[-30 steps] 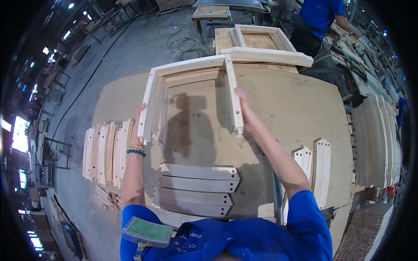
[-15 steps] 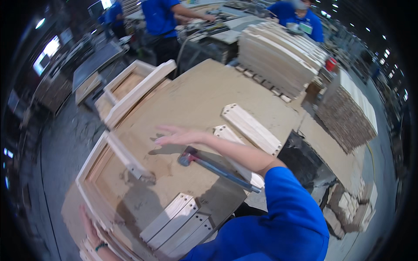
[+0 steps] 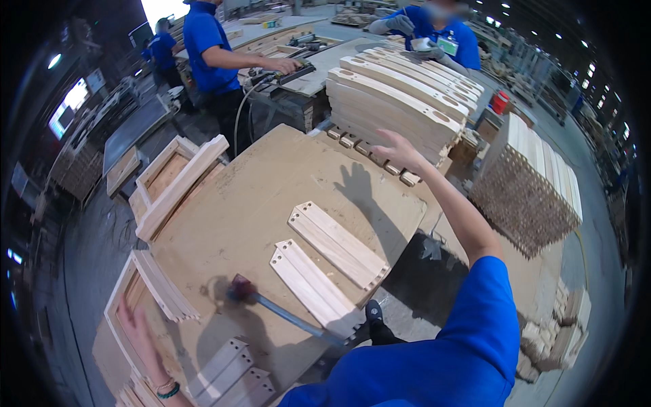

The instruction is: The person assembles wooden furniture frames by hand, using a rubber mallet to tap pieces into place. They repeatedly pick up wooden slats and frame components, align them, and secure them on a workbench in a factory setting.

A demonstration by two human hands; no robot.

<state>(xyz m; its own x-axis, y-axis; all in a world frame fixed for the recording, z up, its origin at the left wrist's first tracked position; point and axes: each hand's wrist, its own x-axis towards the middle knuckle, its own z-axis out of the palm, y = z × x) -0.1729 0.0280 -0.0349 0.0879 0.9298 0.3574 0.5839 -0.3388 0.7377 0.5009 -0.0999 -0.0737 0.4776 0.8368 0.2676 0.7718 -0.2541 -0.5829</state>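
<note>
My right hand is raised over the far right edge of the work table, fingers spread and nothing in them. It is nearest to a stack of curved wooden rails and a row of small wooden blocks. At the left, my left hand is beside an angled wooden frame, fingers apart; whether it touches the frame I cannot tell. A mallet lies on the table, its head toward the left. Two pale wooden boards with drilled ends, one farther and one nearer, rest right of it.
More drilled boards lie at the near edge. Another wooden frame is at the far left. A tall stack of wooden pieces stands right, with a red container behind. Co-workers in blue shirts are across the table.
My right hand has swung from above the table's middle to its far right, by the stacked rails. My left hand has lifted a little along the frame. The view has shifted.
</note>
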